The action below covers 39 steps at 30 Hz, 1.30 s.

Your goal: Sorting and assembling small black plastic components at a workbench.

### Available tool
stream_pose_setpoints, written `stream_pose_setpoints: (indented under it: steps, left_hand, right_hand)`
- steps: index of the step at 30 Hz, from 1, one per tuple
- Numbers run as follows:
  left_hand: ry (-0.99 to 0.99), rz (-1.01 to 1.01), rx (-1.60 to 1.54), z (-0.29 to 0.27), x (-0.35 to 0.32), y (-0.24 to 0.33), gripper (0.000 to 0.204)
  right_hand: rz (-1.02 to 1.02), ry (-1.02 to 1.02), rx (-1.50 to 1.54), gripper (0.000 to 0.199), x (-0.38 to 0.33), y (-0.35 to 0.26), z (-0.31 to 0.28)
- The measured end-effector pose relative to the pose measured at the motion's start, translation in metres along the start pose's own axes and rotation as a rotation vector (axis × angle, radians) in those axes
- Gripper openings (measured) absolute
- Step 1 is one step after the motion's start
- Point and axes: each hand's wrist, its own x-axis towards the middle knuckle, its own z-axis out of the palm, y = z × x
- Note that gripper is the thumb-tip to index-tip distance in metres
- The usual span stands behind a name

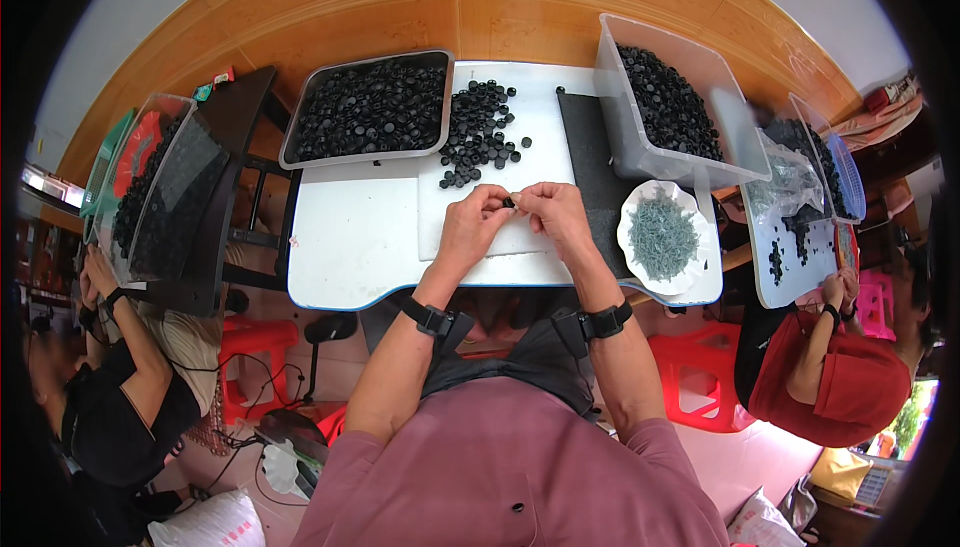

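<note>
My left hand pinches a small black cap between thumb and fingers, over the near middle of the white table. My right hand meets it there, thumb and forefinger pressed together at the cap; whatever lies between those fingertips is too small to make out. Just beyond my hands, loose black caps are scattered on a white board. To the right of my right hand, a white scalloped bowl holds many thin grey-green pieces.
A grey tray full of black caps stands at the far left of the table. At the far right, a see-through bin holds more, beside a black mat. People sit at side tables on the left and right.
</note>
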Motion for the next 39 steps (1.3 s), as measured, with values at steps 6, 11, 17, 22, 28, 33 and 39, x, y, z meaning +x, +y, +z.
stream_pose_setpoints:
  steps: [6,11,17,22,28,33,39]
  left_hand:
    - [0.001,-0.003,0.029,-0.0004,-0.0013,0.0002,0.026]
    - [0.006,0.003,0.03,0.0005,-0.0026,-0.0013,0.024]
    - [0.024,0.01,0.021,0.001,-0.0042,0.0012,0.023]
    - [0.043,0.007,0.02,0.0016,-0.0039,-0.0006,0.022]
    - [0.041,0.001,0.025,0.0004,-0.0046,0.0008,0.023]
    - [0.046,-0.009,0.039,0.0007,-0.0042,0.0006,0.024]
    - [0.054,-0.021,0.045,0.0012,-0.0062,0.0032,0.023]
  right_hand:
    - [0.007,-0.015,0.012,0.015,-0.0006,0.0002,-0.0008]
    - [0.022,-0.032,-0.009,0.015,-0.0009,0.0002,-0.003]
    - [0.013,-0.039,0.006,0.015,-0.0017,0.0014,-0.002]
    - [-0.023,-0.023,-0.004,0.014,-0.0042,0.0005,0.0019]
    - [-0.012,-0.036,-0.03,0.013,-0.0048,0.0003,0.0006]
    - [-0.047,0.003,-0.013,0.013,-0.004,0.0079,0.0048]
    - [-0.01,-0.063,-0.019,0.013,-0.006,-0.0002,-0.0022]
